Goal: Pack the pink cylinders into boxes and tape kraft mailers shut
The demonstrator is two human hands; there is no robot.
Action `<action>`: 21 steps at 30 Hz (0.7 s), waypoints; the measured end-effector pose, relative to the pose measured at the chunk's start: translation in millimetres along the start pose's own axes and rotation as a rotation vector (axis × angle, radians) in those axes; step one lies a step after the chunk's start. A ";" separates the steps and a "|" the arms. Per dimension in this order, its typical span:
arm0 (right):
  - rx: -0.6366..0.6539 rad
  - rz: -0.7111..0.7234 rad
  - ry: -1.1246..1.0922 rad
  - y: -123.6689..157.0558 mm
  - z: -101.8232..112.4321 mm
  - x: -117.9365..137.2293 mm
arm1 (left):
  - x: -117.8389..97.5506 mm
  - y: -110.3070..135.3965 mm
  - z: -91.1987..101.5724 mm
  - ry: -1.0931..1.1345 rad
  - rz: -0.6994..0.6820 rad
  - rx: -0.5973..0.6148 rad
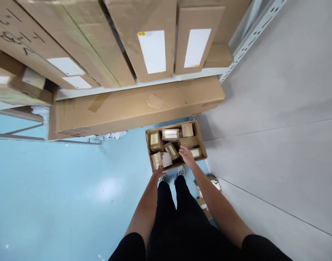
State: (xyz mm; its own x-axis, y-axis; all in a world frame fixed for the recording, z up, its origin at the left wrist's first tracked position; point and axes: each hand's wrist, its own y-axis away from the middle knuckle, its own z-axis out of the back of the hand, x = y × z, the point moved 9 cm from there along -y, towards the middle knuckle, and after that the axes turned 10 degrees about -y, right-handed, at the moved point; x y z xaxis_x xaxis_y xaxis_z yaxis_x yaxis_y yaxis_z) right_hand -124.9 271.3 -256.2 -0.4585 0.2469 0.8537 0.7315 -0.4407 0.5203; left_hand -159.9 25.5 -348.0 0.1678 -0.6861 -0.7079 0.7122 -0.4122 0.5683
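We see the left hand (pixel 158 172) at the near rim of an open cardboard box (pixel 201 145), and the right hand (pixel 186 155) spread above the small taped cartons (pixel 170 135) packed inside it. The hands stand apart, and we cannot tell whether either grips anything. The box sits just beyond the white sneakers (pixel 181 171), its far edge near a long carton (pixel 135 108) below the steel shelving (pixel 253 38). The blue floor (pixel 68 188) stretches left of the box, grey floor tiles (pixel 266 152) right of it; cardboard scraps (pixel 203 199) lie beside the right forearm.
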 end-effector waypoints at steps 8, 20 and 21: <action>-0.062 0.157 -0.014 51.3 11.9 66.3 | -113.1 6.6 88.9 -0.242 -0.051 -0.271; -0.430 0.511 -0.145 122.6 8.5 146.3 | -301.1 51.8 123.3 0.154 -0.600 0.025; -0.485 0.516 -0.139 132.3 15.0 142.8 | -307.5 54.8 115.5 0.147 -0.632 0.077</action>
State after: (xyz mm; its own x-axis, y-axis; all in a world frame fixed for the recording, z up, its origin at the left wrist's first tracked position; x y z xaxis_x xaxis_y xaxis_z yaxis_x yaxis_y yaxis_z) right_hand -86.0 261.2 -65.1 -0.0233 -0.0030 0.9997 0.5160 -0.8565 0.0094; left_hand -251.2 144.7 -50.7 -0.1718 -0.2110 -0.9623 0.6540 -0.7549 0.0488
